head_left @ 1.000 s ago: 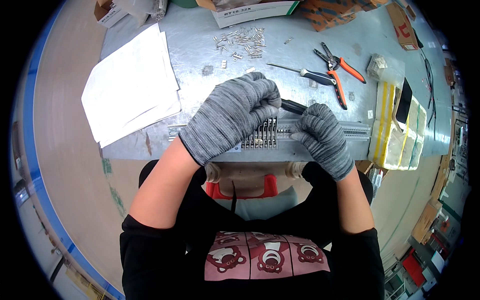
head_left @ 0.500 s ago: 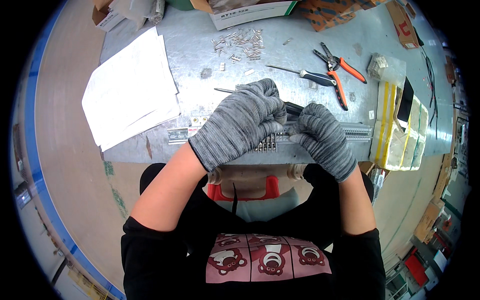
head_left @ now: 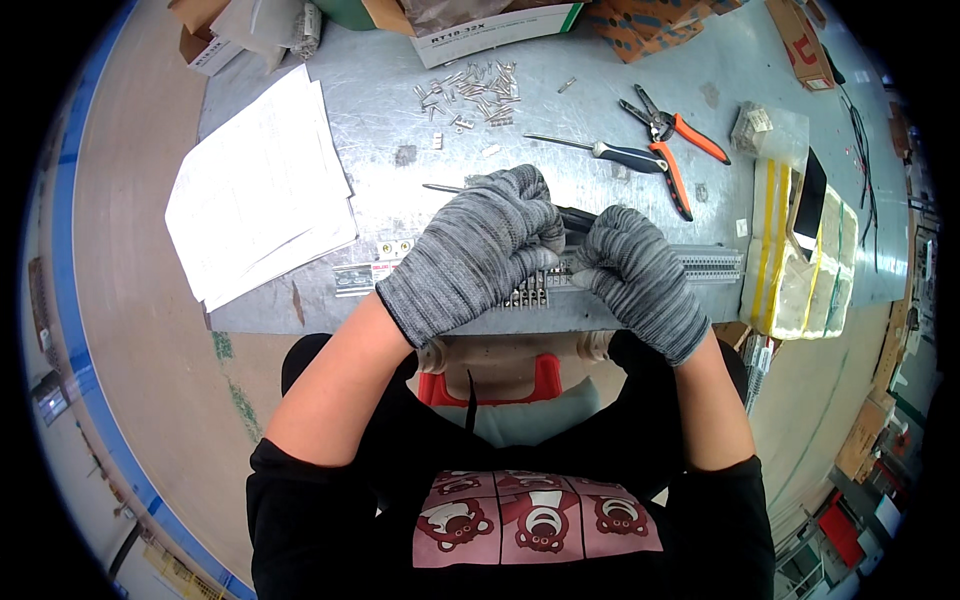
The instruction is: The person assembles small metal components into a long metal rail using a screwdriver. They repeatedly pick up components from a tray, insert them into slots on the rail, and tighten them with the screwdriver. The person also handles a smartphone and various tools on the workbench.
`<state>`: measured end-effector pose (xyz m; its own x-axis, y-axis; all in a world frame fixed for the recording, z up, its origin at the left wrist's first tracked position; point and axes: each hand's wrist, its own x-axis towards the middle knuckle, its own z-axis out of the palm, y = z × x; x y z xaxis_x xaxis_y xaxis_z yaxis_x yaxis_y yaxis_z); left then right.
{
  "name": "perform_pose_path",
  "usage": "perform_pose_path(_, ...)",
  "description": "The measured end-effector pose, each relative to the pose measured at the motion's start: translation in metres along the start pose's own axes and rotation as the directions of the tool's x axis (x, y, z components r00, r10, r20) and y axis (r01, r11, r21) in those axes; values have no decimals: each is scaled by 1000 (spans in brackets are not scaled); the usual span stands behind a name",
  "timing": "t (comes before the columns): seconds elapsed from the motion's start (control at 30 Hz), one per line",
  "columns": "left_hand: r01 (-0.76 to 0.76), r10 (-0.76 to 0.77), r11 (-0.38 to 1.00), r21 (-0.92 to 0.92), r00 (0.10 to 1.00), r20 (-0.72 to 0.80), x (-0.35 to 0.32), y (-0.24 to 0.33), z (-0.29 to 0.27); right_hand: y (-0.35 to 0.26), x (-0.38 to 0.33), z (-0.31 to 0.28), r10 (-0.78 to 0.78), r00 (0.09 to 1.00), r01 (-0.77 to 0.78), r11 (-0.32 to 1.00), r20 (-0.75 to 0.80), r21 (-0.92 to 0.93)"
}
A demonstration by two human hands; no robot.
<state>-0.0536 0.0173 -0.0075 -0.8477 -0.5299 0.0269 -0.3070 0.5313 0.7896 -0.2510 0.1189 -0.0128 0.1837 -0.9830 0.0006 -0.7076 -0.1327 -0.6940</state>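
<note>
Both my hands wear grey knitted gloves and are close together over a metal rail assembly [head_left: 710, 263] at the table's front edge. My left hand [head_left: 485, 245] is closed around a screwdriver; its pointed metal tip sticks out to the left and its black handle [head_left: 577, 218] shows between the hands. My right hand [head_left: 645, 285] has its fingers bent in a pinch beside that handle, low over the rail; what they hold, if anything, is hidden. Beneath my fingers shows a row of small metal terminals [head_left: 527, 294]. A grey slotted strip runs out to the right.
Farther back lie a second screwdriver [head_left: 630, 157], orange-handled pliers [head_left: 678, 160] and scattered small metal parts [head_left: 480, 92]. Paper sheets [head_left: 260, 200] cover the left side. A phone [head_left: 808, 205] rests on a taped foam block [head_left: 790, 285] at right. Cardboard boxes [head_left: 490, 38] line the back.
The view has shifted slightly, so the items on the table sit a little more to the left. Both hands keep nearly the same pose over the rail.
</note>
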Motion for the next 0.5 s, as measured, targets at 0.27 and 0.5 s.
perform_pose_path(0.27,-19,21,1000,-17,998,67,2,1,3,0,0,-17,353,936,-301,808,-8,507)
perform_pose_path(0.5,-37,35,999,29,996,85,5,5,16,12,-4,-31,400,884,-192,781,-240,594)
